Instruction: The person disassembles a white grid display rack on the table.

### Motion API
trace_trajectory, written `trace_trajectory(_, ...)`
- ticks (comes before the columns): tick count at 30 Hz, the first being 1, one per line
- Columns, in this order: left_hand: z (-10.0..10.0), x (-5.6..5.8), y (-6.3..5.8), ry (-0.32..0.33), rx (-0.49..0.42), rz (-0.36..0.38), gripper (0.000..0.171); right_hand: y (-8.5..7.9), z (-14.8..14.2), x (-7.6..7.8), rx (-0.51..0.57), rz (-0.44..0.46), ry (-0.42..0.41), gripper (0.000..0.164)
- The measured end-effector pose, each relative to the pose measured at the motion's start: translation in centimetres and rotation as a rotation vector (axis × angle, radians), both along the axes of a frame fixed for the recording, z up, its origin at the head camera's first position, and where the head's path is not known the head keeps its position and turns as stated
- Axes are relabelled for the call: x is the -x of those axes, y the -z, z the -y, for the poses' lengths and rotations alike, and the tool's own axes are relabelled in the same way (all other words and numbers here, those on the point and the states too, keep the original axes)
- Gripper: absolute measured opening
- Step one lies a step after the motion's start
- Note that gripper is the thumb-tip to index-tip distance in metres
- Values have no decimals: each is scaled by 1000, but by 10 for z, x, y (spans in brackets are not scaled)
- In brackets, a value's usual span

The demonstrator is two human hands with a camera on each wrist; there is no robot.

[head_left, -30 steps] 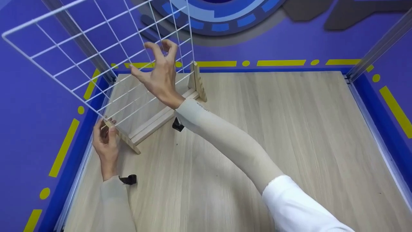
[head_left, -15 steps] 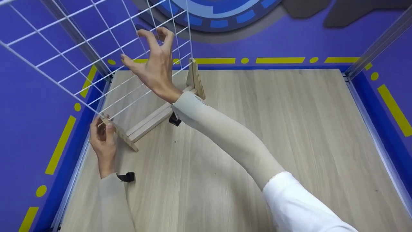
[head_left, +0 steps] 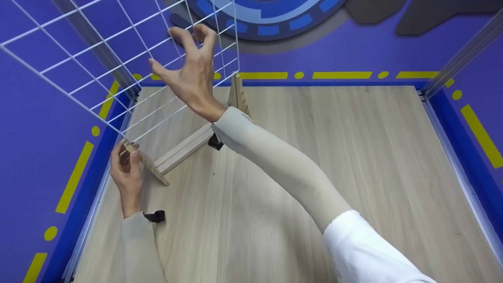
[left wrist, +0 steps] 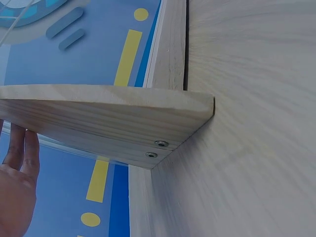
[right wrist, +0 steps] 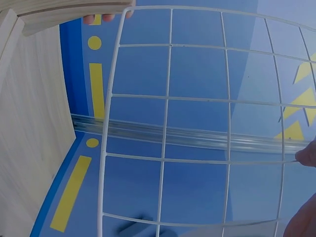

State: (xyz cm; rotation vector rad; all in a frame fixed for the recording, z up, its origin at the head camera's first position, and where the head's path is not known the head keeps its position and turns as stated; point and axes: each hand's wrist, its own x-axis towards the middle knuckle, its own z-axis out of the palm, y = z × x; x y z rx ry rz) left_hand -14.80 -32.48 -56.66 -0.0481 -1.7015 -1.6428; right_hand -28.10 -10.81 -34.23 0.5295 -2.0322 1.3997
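Note:
A white wire grid panel stands in a wooden stand, leaning up at the left of the head view. My right hand grips its wires with bent fingers; the thumb tip meets a wire in the right wrist view. Down at the panel's near lower corner, my left hand pinches the top of the stand's near end piece between thumb and fingers. Two screw heads show low on that piece. A wooden crossbar runs to the far end piece, part hidden behind my right sleeve.
The stand rests on a wood-grain tabletop. Blue walls with yellow dashes enclose it at the back and both sides. Metal posts rise at the back corners. A black wrist mount sits by my left cuff.
My right hand has risen slightly with the grid panel, whose upper near corner has left the head view. The left hand keeps its pinch on the end piece.

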Motion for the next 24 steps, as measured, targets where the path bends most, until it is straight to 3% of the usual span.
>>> trace_trajectory(12, 2, 0, 2, 0, -6, 23, 43, -7, -20, 0, 8, 2, 11, 64)
trace_trajectory(24, -1, -2, 0, 4, 11, 28, 43, -1, -39, 4, 19, -24, 34, 64)
